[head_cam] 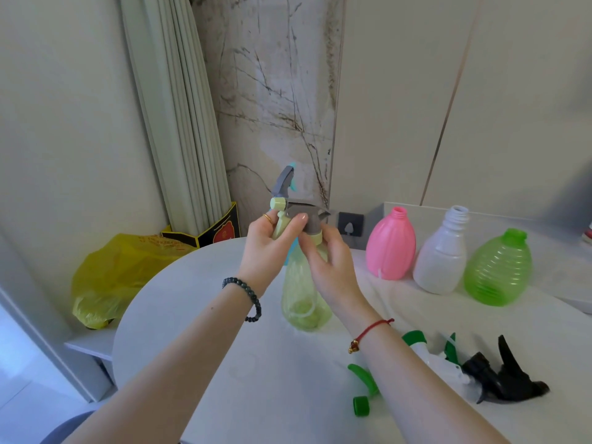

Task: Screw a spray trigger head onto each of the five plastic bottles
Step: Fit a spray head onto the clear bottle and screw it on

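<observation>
The person holds a translucent yellow-green plastic bottle (306, 296) upright on the white tabletop (198, 315). The left hand (272, 248) is wrapped round the grey and pale-yellow spray trigger head (302, 213) at its neck, while the right hand (330, 264) pinches the collar, apparently to turn it. To the right wait pink (390, 248), white (442, 254) and green (498, 270) open bottles; loose trigger heads (480, 370) lie near the right forearm, clear of the work.

Both hands (left (272, 248), right (330, 267)) raised together, fingers curled in a grip.
</observation>
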### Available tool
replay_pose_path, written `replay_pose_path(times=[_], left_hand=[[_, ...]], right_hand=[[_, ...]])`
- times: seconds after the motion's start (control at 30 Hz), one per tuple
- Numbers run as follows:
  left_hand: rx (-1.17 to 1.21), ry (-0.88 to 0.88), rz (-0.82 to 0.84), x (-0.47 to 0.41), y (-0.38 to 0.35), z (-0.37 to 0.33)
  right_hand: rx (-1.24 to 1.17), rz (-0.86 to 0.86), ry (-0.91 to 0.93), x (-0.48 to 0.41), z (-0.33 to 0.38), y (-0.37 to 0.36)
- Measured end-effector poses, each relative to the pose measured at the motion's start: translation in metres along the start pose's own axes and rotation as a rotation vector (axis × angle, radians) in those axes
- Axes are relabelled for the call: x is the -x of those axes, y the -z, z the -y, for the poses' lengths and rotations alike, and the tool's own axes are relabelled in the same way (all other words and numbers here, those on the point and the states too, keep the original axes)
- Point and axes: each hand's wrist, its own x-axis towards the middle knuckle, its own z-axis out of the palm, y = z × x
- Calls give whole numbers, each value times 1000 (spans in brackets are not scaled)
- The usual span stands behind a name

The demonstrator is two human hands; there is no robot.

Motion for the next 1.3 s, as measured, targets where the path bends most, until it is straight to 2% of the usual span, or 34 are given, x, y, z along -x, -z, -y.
replay_pose_path(times=[0.23, 0.4, 0.5, 0.6, 0.67, 0.83, 1.0, 1.07, 1.13, 1.2, 1.3], left_hand=[[41, 71, -11, 10, 5, 17], [-65, 186, 124, 29, 4, 45], [-218, 163, 178, 35, -1, 56], [-280, 105, 153, 37, -6, 59], [-279, 106, 145, 37, -6, 61], [-294, 125, 138, 38, -6, 62], [-303, 126, 161, 38, -5, 60], [-312, 131, 166, 38, -5, 60], [-323, 132, 150, 37, -5, 62], [-323, 132, 141, 37, -6, 62], [-300, 122, 140, 38, -6, 61]], right_hand=[[16, -124, -20, -4, -2, -3], [-2, -50, -35, -1, -5, -1], [-15, 9, 13, 0, -4, 2], [-8, -97, 27, 0, -4, 0], [6, -139, 26, 0, -4, -3], [-54, 32, 5, 2, -5, 4], [-42, -111, -33, 3, -2, 1], [-40, -81, -72, 1, 0, 4], [-28, 22, -96, 0, 2, 6], [10, 76, -68, -1, 6, 6], [30, -2, -72, -3, 6, 5]])
